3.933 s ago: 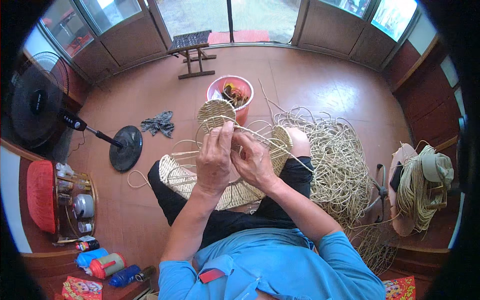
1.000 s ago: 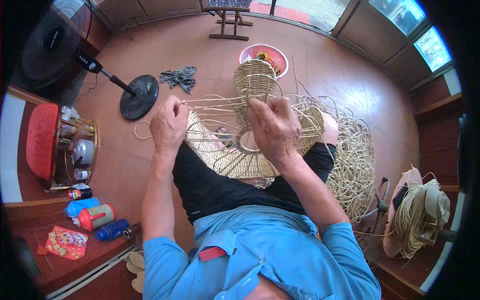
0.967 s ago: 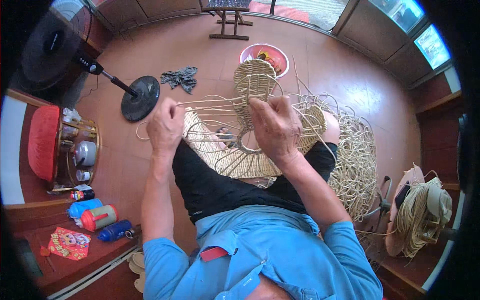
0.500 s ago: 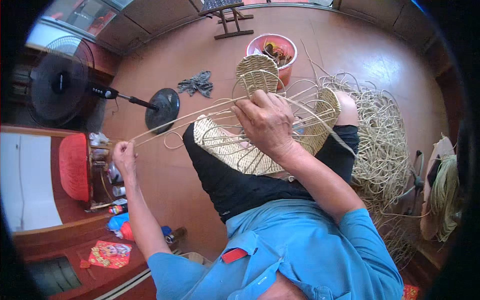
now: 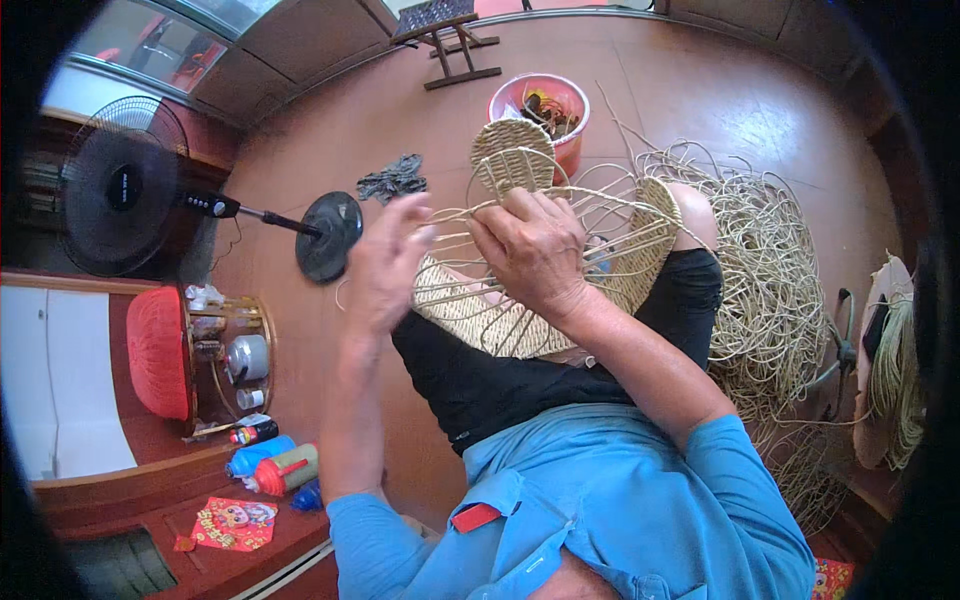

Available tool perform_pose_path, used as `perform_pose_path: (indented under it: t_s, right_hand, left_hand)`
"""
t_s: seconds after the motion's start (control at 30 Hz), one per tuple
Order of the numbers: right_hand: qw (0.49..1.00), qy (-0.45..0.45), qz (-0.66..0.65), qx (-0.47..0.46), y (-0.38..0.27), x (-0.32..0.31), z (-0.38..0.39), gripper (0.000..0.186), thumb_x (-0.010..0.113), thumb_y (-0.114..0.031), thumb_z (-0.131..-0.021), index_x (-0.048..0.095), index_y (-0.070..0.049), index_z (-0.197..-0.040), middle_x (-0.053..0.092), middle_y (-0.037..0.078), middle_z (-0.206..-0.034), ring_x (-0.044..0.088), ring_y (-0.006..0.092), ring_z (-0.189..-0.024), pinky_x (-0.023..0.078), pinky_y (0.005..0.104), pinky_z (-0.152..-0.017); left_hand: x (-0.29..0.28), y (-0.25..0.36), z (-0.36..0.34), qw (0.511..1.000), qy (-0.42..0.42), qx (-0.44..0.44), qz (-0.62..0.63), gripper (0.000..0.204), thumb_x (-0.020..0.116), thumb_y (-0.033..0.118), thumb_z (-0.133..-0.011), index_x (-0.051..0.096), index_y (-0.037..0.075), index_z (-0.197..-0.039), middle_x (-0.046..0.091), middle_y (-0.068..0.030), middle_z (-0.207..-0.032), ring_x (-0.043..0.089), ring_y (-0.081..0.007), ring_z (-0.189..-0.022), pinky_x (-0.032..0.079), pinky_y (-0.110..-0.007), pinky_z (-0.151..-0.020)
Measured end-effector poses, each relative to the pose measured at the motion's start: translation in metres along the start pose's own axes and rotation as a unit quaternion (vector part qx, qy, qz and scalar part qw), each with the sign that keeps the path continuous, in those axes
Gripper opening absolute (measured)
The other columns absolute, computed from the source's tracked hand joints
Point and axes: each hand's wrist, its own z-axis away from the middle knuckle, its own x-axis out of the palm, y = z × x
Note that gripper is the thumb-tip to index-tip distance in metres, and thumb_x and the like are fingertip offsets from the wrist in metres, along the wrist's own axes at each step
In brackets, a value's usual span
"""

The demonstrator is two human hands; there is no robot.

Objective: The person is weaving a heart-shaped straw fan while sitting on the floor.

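Observation:
A pale woven straw piece lies across my thighs, its curved body ending in a rounded flap at the far side and a woven side by my right knee. Loose cords loop and fan out across its middle. Over the centre, my right hand is closed in a pinch on some of these cords. My left hand is raised beside the left end of the piece, smeared by motion. Whether its fingers hold a cord cannot be made out.
A big tangled heap of cord lies right of my legs. Beyond the piece stands a pink bucket; a grey rag and a standing fan are at left. A rack with a kettle stands near a red cushion.
My left hand has come in from far left, where it held cords stretched taut, to near the woven piece. The long taut cords no longer show there. My right hand keeps its grip.

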Motion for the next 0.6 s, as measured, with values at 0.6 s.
perform_pose_path:
  t_s: [0.6]
  right_hand:
    - [0.999,0.038,-0.022,-0.003,0.004,0.009,0.006,0.019,0.078,-0.025,-0.089,0.063,-0.018,-0.08,0.054,0.002,-0.084,0.061,0.0214,-0.079,0.044,0.0406,-0.073]
  left_hand:
    - [-0.3,-0.261,0.104,0.707,0.16,-0.431,-0.537,0.039,0.066,0.035,-0.107,0.08,0.003,-0.121,0.08,-0.0267,-0.113,0.074,-0.0485,-0.11,0.057,-0.054,-0.099]
